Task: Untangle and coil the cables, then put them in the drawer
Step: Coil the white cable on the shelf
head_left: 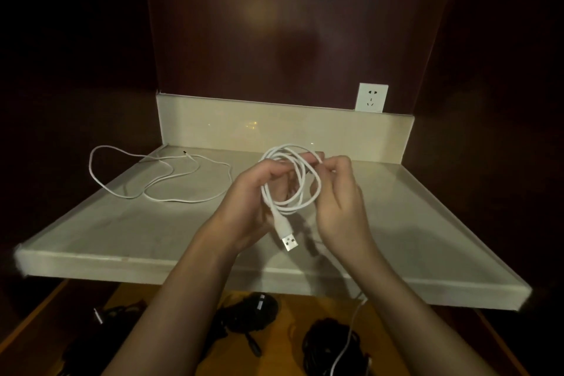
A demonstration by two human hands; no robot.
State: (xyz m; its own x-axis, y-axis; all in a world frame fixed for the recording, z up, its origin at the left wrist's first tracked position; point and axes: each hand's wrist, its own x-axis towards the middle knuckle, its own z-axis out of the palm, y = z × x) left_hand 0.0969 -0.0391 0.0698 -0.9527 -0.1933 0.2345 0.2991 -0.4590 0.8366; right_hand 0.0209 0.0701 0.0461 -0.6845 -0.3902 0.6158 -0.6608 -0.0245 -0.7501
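Above the counter (152, 232), both hands work a white cable (300, 189) wound into several round loops. The left hand (256, 201) curls its grip around the left side of the coil, fingers folded over the strands near the top. The right hand (338, 201) pinches the coil's upper right edge between thumb and fingertips, its other fingers loosely bent. The cable is smooth, rubbery and round in section; one end hangs down between the wrists and finishes in a thick white boot and a flat metal USB plug (289, 243).

A second white cable (158, 180), thinner, lies loose on the counter's left rear part, sprawled in open curves, with one loop reaching out past the left edge. A small dark tip shows at one end near the back.

The counter is a pale, glossy stone-like slab with a thick front edge and a low upstand (274, 128) of the same material along the back. Dark, polished wood panelling rises behind and at both sides, catching a dim warm reflection. A white square wall socket (371, 98) sits just above the upstand on the right; no writing on it can be read.

Below the front edge, an open drawer (381, 311) with a yellowish wooden floor holds bundles of black cables (244, 314), and a thin white lead (348, 342) trails across the right one.
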